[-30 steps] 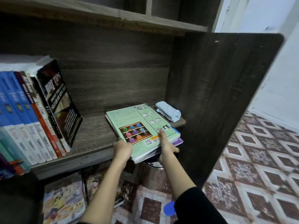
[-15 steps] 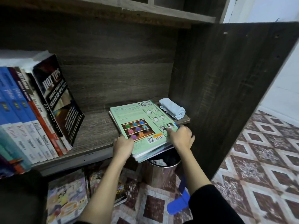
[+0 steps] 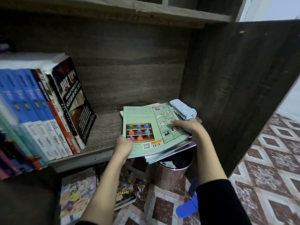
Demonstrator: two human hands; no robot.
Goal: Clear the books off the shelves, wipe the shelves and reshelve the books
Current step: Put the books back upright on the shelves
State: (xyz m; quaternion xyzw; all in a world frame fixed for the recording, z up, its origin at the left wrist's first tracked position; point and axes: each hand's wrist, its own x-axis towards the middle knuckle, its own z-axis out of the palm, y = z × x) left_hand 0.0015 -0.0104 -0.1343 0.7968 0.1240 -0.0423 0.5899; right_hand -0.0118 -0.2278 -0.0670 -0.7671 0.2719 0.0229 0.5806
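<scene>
A stack of thin books topped by a green-covered one (image 3: 142,117) lies flat at the right end of the wooden shelf (image 3: 105,127), jutting past its front edge. My left hand (image 3: 123,146) grips the stack's near left corner. My right hand (image 3: 188,127) holds its right edge, fingers over the green cover. A folded light-blue cloth (image 3: 184,108) rests on the shelf just behind the stack, against the right side panel. A row of books (image 3: 40,111) stands at the left, ending in a leaning black "HOT TIPS" book (image 3: 74,101).
Below the shelf stands a metal bin (image 3: 177,169) with dark contents, directly under the overhanging stack. Colourful magazines (image 3: 78,194) lie on the patterned floor at lower left. A blue plastic object (image 3: 186,208) lies near my right arm. The dark side panel (image 3: 235,95) bounds the right.
My right hand moved from under the stack's front edge up onto its right side, and the stack's front has lifted and tilted slightly. The left hand kept its grip.
</scene>
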